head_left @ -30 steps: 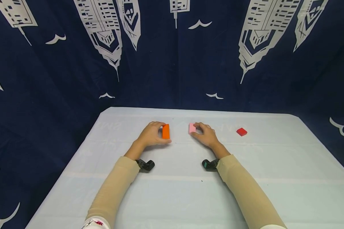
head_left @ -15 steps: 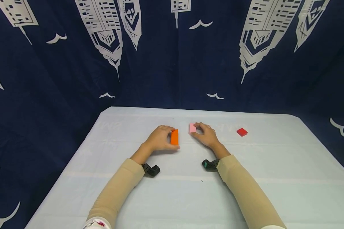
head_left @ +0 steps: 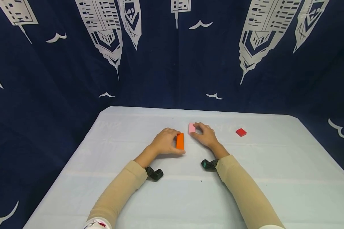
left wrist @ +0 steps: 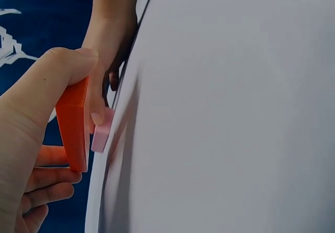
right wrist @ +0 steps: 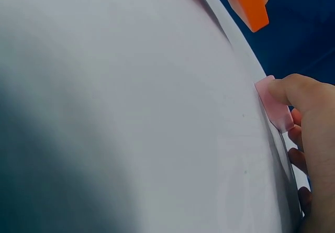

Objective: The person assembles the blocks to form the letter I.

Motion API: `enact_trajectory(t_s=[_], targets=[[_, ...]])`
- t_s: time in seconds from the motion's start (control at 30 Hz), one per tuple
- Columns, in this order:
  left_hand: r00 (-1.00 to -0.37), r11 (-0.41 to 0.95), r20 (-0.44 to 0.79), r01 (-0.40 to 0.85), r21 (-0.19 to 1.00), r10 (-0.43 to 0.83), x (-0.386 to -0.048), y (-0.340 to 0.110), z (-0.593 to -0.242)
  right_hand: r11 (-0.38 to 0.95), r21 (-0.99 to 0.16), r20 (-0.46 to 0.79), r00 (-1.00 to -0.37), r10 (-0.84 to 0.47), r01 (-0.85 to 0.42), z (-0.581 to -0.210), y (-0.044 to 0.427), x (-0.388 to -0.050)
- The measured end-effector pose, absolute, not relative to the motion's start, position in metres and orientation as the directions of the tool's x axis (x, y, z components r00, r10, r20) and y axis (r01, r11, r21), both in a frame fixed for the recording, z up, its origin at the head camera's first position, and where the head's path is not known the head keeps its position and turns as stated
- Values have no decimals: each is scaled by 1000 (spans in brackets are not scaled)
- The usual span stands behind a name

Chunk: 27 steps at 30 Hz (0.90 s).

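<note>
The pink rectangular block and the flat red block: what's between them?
The head view shows the right hand, holding the pink block, then bare white tabletop up to the red block.

Head cam faced fwd n down from farthest back, w/ most of the table (head_left: 177, 197) in frame. L/R wrist cams sat rly close to the left hand (left wrist: 23, 123) n right hand (right wrist: 320, 123), aimed at each grip; both caught the orange block (left wrist: 73, 125) + pink block (right wrist: 275, 104).

Orange block (right wrist: 250, 3) — upper end seemingly outside right-wrist view
</note>
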<state>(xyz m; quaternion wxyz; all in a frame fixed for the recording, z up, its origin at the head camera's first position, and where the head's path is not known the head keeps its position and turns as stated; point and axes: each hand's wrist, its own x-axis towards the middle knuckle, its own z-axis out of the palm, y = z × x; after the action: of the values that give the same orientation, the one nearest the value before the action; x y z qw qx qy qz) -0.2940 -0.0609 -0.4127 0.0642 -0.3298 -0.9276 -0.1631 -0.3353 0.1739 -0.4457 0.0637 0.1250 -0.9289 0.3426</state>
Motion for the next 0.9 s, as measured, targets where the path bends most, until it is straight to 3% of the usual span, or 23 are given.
enact_trajectory(t_s=[0.9], targets=[[-729, 713, 234, 682, 165, 643, -280, -37, -426, 727, -621, 231, -955, -186, -292, -447, 175, -335]])
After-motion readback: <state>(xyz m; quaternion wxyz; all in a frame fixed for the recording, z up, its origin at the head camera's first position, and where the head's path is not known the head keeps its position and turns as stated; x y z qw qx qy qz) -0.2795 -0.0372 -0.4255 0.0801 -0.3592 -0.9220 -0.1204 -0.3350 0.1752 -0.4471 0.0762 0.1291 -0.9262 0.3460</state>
